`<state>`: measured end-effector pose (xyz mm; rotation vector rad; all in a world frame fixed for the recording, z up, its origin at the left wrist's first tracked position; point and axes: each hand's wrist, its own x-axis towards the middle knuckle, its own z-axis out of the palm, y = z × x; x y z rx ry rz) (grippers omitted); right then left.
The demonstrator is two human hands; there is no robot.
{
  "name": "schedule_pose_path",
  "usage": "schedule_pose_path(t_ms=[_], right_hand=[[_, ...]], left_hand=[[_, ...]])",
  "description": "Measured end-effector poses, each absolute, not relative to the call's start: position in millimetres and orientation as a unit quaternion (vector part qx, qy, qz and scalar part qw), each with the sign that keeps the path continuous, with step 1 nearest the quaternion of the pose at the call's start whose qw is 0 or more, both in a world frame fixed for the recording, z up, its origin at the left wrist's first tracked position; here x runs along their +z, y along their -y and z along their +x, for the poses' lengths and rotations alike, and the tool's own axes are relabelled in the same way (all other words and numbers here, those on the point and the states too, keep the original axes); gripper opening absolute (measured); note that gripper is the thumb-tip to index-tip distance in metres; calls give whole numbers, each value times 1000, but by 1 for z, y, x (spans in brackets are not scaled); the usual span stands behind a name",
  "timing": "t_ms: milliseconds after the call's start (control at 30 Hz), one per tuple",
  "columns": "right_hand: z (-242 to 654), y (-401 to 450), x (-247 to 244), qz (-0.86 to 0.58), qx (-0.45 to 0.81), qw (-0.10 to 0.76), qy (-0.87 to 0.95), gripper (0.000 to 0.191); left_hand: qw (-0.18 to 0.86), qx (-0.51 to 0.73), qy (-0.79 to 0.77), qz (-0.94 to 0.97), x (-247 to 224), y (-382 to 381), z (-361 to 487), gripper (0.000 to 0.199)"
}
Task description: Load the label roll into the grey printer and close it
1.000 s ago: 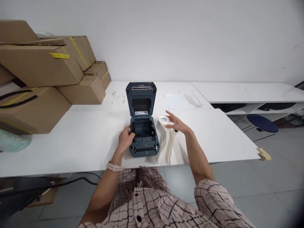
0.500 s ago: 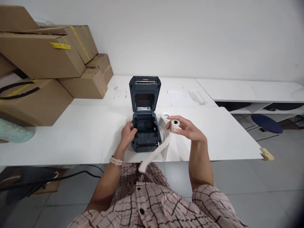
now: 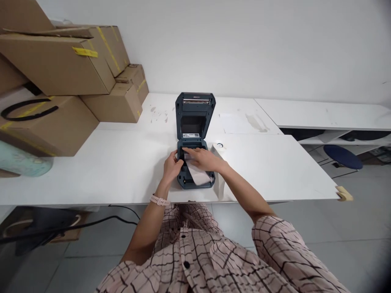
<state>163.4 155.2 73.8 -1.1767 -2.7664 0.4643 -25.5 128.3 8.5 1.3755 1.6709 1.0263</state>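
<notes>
A dark label printer [image 3: 194, 113] stands on the white table with its lid raised. My left hand [image 3: 172, 167] grips the left wall of its lower half, the thumb over the rim. My right hand [image 3: 204, 158] is inside the printer's bay, closed on a roll of label paper that its fingers mostly hide. From that roll a loose paper strip [image 3: 198, 174] slants down across the printer's front. Beside the printer on the right lies a second white paper roll [image 3: 220, 146], partly behind my right forearm.
Cardboard boxes [image 3: 58, 65] are stacked on the left, with a mint-green patterned cylinder [image 3: 26, 159] in front. A paper sheet [image 3: 233, 123] lies behind on the table [image 3: 275, 171]. A blue stool [image 3: 342, 157] stands at the right; a yellowish pad [image 3: 344, 193] covers the table corner.
My right hand has carried the paper roll left, from beside the printer into its open bay. The strip now lies over the printer's front. My left hand still grips the printer's left side.
</notes>
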Motion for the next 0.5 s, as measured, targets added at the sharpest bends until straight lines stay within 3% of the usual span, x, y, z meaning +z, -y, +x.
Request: schedule_pose_path(t_ms=[167,367,500], right_hand=[[184,-85,56,-358,162,163,905,44],[178,-28,34,-435,157,238,854,48],[172,-23,30,-449,151,249,845,47]], left_hand=[[380,413,-647,516,11,-123,-22,61],[513,449,-585,439,14,-118,-18,90],[543,459,-550,438,13,-120,-16,88]])
